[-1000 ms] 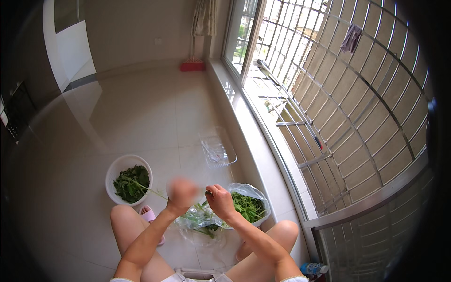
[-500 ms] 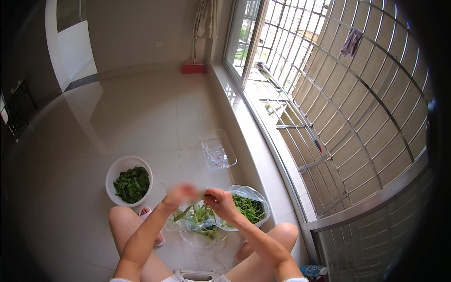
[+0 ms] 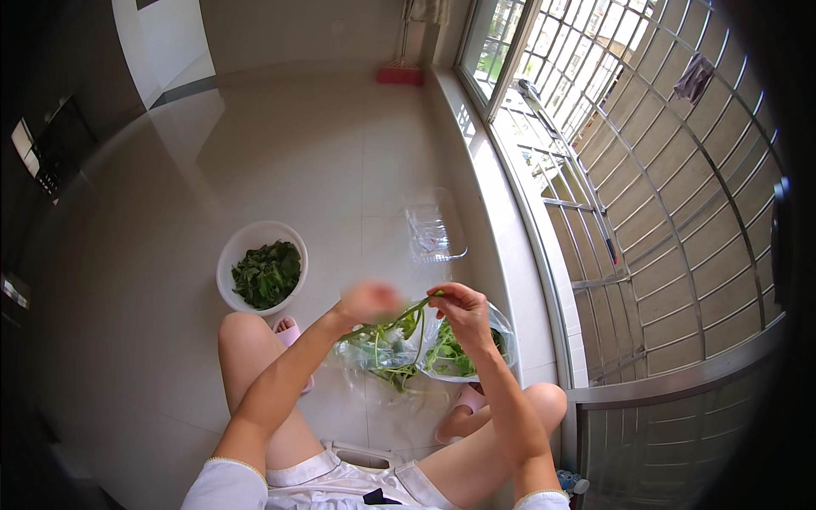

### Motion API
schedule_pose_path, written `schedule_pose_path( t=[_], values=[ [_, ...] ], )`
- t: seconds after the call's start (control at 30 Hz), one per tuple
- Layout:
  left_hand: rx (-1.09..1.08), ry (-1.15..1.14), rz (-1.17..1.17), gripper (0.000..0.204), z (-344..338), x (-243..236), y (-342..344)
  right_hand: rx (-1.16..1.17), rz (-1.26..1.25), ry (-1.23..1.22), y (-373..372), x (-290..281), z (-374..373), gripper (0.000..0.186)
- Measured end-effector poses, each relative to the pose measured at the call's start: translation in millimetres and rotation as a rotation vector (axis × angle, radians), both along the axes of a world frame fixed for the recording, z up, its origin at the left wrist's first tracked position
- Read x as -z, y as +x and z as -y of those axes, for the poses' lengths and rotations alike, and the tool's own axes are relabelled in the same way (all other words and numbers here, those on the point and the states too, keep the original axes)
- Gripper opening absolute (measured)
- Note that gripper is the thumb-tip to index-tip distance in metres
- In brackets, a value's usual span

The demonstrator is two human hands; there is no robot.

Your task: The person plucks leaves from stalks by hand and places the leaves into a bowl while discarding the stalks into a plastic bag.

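Pinching the leafy green stalk [image 3: 406, 316] in my right hand [image 3: 463, 308], I'd strip gently with my blurred left hand [image 3: 367, 301], its grip unreadable; keep scraps over the clear bag [image 3: 382, 353].

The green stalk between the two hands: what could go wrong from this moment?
1. The left hand is blurred, so it seems to move fast; the green stalk, pinched by the right hand, might snap unevenly.
2. The stalk hangs over the clear bag of greens, not over the white bowl of leaves further left; pieces may drop in the wrong heap or on the tiled floor.
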State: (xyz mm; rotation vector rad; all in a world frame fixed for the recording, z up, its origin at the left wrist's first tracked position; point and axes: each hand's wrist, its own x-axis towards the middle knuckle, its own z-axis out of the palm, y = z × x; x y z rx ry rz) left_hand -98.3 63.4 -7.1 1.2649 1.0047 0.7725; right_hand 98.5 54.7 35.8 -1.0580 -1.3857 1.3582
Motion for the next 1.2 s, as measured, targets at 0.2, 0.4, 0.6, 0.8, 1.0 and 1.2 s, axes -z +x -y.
schedule_pose_path(
  t=[0.2, 0.4, 0.6, 0.8, 1.0, 1.2],
  values=[
    [-0.035, -0.05, 0.072, 0.011, 2.9, -2.9, 12.2, 0.16, -0.161, 0.059, 22.2, -18.2, -1.6, 0.009],
    [-0.169, 0.055, -0.194, 0.01, -0.4, 24.0, 16.1, 0.463, -0.213, 0.334, 75.6, -54.0, -8.9, 0.009],
    [-0.304, 0.041, -0.259, 0.012, -2.6, 35.3, 8.0, 1.016, -0.222, 0.555, 171.8, -81.9, 1.8, 0.01],
    [-0.48, 0.131, -0.251, 0.008, -7.6, 37.4, 4.4, 1.342, -0.197, 0.703, 227.2, -86.8, 29.7, 0.011],
    [-0.549, -0.013, -0.013, 0.01, -0.8, -23.9, 24.9, 1.245, -0.143, 0.616, 221.5, -67.3, 32.9, 0.009],
    [-0.584, 0.128, 0.1, 0.009, -15.5, -38.9, 98.4, 1.201, -0.19, 0.574, 223.2, -72.3, 43.9, 0.009]
  ],
)
